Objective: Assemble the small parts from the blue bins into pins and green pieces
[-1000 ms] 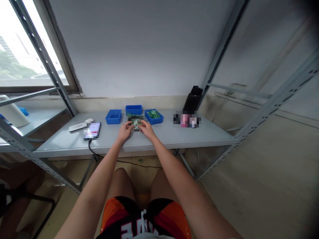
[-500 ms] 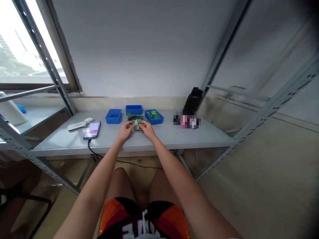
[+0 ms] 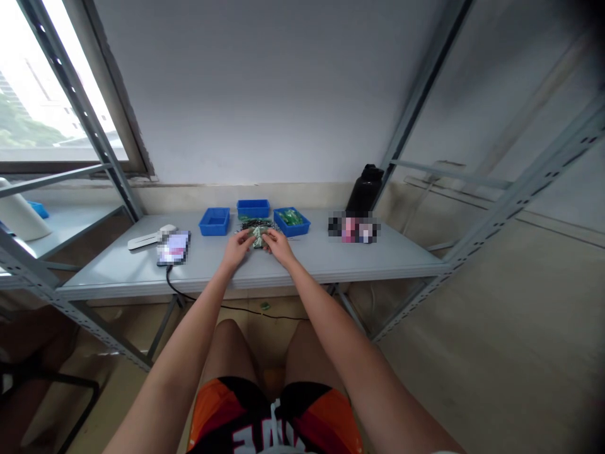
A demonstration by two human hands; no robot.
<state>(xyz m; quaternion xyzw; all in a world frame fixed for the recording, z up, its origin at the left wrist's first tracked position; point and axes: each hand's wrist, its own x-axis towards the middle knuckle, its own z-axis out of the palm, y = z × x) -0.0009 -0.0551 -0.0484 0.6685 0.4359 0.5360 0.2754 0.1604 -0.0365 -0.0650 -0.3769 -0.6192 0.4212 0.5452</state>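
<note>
Between my two hands is a small green and silvery packet [image 3: 258,237], pinched at its left side by my left hand [image 3: 237,247] and at its right side by my right hand [image 3: 279,244]. Fingers of both hands are closed on it. Just behind it lies a pile of thin dark pieces [image 3: 258,224], too small to make out. A blue tray [image 3: 292,231] to the right holds green packets. Two more blue trays, one at the left [image 3: 215,231] and one at the back [image 3: 254,212], show no contents.
On the table [image 3: 331,265], a phone [image 3: 174,247] with a black cable and a white object [image 3: 144,241] lie left. A black bottle [image 3: 365,191] stands right, behind blurred items [image 3: 354,229]. Metal shelf posts frame both sides. Another person's leg shows at lower left.
The packet between my fingers has shifted slightly and looks differently creased. Both hands remain in nearly the same place.
</note>
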